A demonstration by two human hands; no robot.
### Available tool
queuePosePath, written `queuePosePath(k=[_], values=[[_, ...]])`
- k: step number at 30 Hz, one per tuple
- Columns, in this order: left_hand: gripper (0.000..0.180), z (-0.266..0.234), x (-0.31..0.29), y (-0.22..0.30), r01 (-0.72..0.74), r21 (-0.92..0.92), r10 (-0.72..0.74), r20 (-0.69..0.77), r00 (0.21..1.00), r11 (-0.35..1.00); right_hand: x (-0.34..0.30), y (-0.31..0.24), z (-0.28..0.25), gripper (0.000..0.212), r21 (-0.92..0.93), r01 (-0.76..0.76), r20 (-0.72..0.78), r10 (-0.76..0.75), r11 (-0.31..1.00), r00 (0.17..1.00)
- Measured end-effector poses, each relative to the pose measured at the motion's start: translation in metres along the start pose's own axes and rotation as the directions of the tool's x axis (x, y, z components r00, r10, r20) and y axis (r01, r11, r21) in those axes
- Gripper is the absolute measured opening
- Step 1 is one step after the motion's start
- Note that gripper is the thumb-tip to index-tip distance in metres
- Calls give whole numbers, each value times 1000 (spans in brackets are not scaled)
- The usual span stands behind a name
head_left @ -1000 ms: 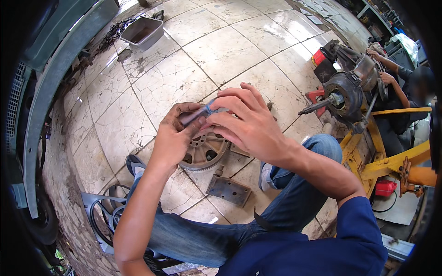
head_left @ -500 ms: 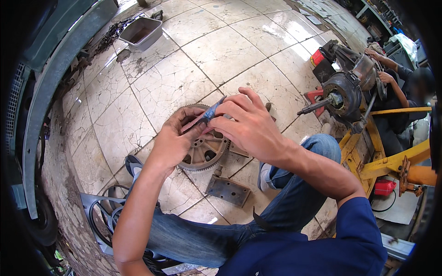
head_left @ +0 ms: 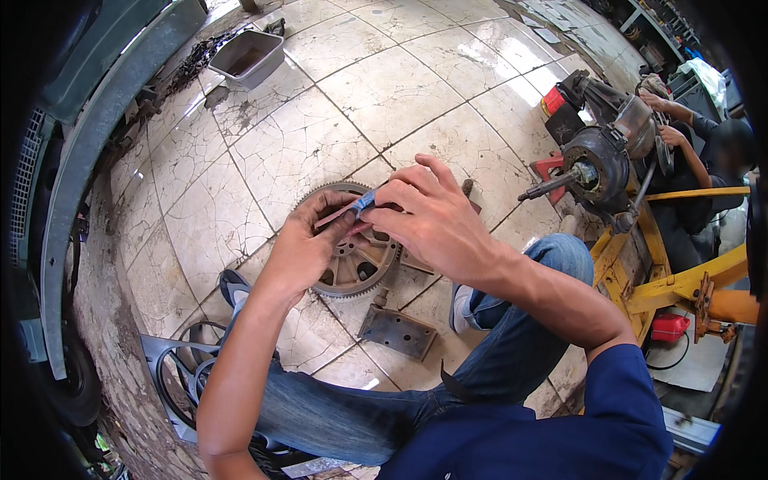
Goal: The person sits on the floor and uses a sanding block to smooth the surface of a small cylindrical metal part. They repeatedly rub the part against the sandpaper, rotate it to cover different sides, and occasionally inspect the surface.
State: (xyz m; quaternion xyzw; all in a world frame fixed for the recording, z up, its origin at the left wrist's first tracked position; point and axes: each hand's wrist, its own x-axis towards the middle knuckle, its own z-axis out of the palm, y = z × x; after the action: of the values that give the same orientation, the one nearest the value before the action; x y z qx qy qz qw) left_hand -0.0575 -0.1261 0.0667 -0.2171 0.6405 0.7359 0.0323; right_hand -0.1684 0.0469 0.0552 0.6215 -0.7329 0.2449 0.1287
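Observation:
Both of my hands meet in front of me over a toothed metal flywheel (head_left: 374, 272) lying on the tiled floor. Between them is a thin folded strip (head_left: 364, 201), printed blue on one face and reddish on the other. The fingers and thumb of my left hand (head_left: 302, 244), darkly smudged, pinch one end of it. From the other side my right hand (head_left: 432, 220) closes on the strip with thumb and fingers, its little finger raised. Part of the strip is hidden by my fingers. The hands cover much of the flywheel's upper middle.
A steel block with holes (head_left: 398, 332) lies by the flywheel, near my right shoe. A grey basin (head_left: 250, 60) stands far left. At right, a hub assembly (head_left: 594, 164) rests near a yellow frame (head_left: 676, 292), where another person (head_left: 698, 152) is working. A grey vehicle bumper (head_left: 68, 176) borders the left.
The strip has turned slightly between my fingers, so its blue face looks brighter and sits a little lower. My hands have otherwise hardly moved.

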Motion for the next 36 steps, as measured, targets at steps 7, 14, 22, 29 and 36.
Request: queuePosePath(k=[7, 14, 22, 29, 36], values=[[26, -2, -1, -2, -40, 93, 38, 19, 999, 995, 0, 5, -6, 23, 21, 29, 76, -31, 999, 997], [27, -3, -1, -4, -45, 89, 41, 47, 998, 995, 3, 5, -8, 17, 37, 19, 50, -21, 999, 999], [22, -2, 2, -5, -32, 139, 33, -1, 999, 990, 4, 2, -5, 13, 85, -58, 46, 54, 995, 997], [22, -2, 2, -7, -49, 178, 46, 22, 999, 983, 1, 6, -4, 12, 40, -20, 47, 18, 999, 999], [23, 1, 0, -5, -26, 198, 24, 13, 1000, 980, 1, 6, -4, 14, 39, -19, 55, 17, 999, 998]])
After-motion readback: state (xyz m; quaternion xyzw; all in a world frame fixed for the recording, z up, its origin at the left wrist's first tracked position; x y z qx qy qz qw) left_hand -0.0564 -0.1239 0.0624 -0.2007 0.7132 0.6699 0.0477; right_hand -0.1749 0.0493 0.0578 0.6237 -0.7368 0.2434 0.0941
